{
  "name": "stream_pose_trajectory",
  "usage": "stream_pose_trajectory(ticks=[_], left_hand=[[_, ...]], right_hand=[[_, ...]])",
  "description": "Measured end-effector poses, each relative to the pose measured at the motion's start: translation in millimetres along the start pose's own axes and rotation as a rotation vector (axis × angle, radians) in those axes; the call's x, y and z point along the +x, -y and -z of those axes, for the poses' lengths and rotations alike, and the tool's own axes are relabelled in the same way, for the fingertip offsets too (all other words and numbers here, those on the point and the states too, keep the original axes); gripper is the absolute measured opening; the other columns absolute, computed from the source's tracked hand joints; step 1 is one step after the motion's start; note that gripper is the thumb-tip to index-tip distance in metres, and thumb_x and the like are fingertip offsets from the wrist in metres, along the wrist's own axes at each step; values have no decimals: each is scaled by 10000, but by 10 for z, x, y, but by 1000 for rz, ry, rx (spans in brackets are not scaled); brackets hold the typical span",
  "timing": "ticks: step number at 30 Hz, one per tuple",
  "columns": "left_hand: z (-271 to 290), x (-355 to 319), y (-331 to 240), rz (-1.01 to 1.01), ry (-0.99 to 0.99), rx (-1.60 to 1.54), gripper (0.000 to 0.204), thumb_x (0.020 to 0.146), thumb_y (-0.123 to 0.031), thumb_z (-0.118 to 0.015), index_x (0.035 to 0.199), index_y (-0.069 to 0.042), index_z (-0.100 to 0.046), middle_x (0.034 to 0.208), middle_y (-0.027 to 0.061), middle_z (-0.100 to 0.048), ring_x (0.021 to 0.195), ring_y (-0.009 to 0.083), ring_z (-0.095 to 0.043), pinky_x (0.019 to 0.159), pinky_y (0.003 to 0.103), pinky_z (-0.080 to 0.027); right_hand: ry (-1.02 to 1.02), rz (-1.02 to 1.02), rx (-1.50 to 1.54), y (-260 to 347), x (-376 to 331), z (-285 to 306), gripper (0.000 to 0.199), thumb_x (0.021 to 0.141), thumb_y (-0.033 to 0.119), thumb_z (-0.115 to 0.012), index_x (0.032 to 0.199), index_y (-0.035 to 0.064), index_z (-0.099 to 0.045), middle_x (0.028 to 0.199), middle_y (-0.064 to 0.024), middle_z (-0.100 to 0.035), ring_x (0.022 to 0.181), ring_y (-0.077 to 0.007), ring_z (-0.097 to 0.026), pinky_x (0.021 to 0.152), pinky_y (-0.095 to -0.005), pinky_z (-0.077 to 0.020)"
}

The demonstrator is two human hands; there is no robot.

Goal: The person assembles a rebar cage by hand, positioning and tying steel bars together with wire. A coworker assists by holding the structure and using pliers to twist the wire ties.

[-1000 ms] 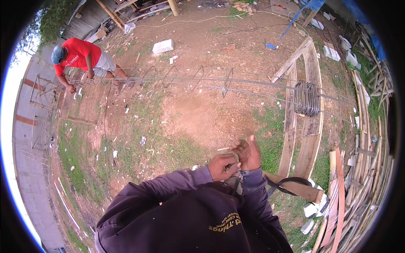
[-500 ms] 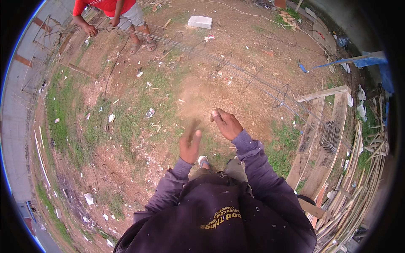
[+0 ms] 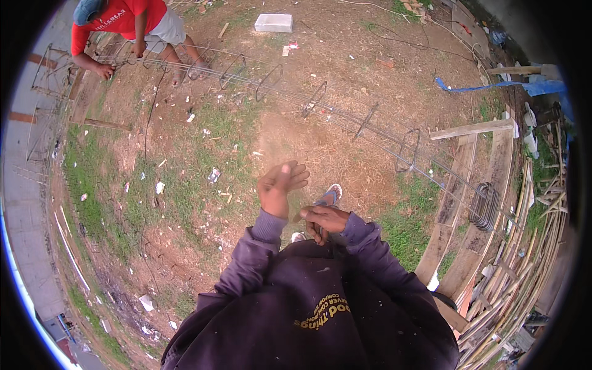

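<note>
My left hand [image 3: 280, 185] is raised in front of my chest, palm up, fingers loosely apart and holding nothing. My right hand [image 3: 325, 221] sits lower, close against my dark purple sweatshirt, with its fingers curled in; nothing shows inside it. Just beyond my hands my sandalled foot [image 3: 330, 196] stands on bare dirt. A long rebar cage [image 3: 320, 105] with square stirrups lies across the ground ahead, out of reach of both hands.
A person in a red shirt [image 3: 123, 18] crouches at the cage's far left end, hands on the bars. A bundle of bent stirrups [image 3: 487, 206] rests on wooden planks [image 3: 475, 129] at right, beside stacked poles [image 3: 524, 277]. A white block [image 3: 274, 23] lies far ahead.
Both hands have dropped closer to my body; my right hand has pulled in to my chest and curled. The view has swung so the cage and the crouching person sit nearer the top.
</note>
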State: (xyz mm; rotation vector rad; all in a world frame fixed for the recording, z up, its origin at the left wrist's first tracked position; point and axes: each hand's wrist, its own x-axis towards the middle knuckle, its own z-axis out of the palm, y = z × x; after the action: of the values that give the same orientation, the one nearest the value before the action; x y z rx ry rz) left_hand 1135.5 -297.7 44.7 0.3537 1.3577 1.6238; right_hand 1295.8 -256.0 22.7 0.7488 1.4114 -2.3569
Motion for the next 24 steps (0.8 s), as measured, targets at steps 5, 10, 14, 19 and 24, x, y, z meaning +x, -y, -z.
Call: stream_pose_trajectory(ticks=[5, 10, 14, 19, 24], left_hand=[[-386, 590, -109, 72, 4, -21, 407, 896, -305, -635, 1095, 49, -609, 988, 216, -671, 876, 308, -685, 745, 402, -571], [-689, 920, -98, 117, 18, -27, 413, 907, -306, -623, 1113, 51, -599, 989, 208, -672, 879, 303, -684, 728, 391, -572], [-775, 1023, -134, 179, 78, -158, 387, 950, -281, -557, 1153, 48, -575, 1011, 183, -664, 854, 276, -684, 714, 363, -571], [-579, 995, -331, 252, 66, -256, 328, 971, -217, -511, 1169, 40, -559, 1008, 157, -671, 816, 244, -685, 692, 341, -568], [-229, 1070, -715, 104, 22, -457, 336, 970, -219, -508, 1164, 51, -557, 1000, 150, -675, 809, 238, -687, 658, 324, -572]], right_hand=[[124, 2, -34, 180, -54, 561, 474, 979, 325, -350, 1268, -35, -458, 728, -69, -582, 528, -152, -601, 471, -256, -510], [133, 54, -78, 331, -130, 942, 401, 946, 274, -390, 1156, -25, -554, 676, -42, -538, 489, -121, -532, 463, -247, -462], [167, 86, -7, 534, -160, 1096, 391, 939, 250, -379, 1121, -27, -585, 638, -18, -494, 434, -106, -457, 431, -244, -422], [277, 6, -67, 961, 131, 1127, 407, 915, 259, -388, 1099, -35, -600, 651, -17, -511, 458, -73, -433, 469, -216, -408], [397, 42, -198, 1378, 510, 1042, 460, 882, 250, -397, 1187, -51, -562, 737, -61, -580, 620, -109, -521, 608, -240, -435]])
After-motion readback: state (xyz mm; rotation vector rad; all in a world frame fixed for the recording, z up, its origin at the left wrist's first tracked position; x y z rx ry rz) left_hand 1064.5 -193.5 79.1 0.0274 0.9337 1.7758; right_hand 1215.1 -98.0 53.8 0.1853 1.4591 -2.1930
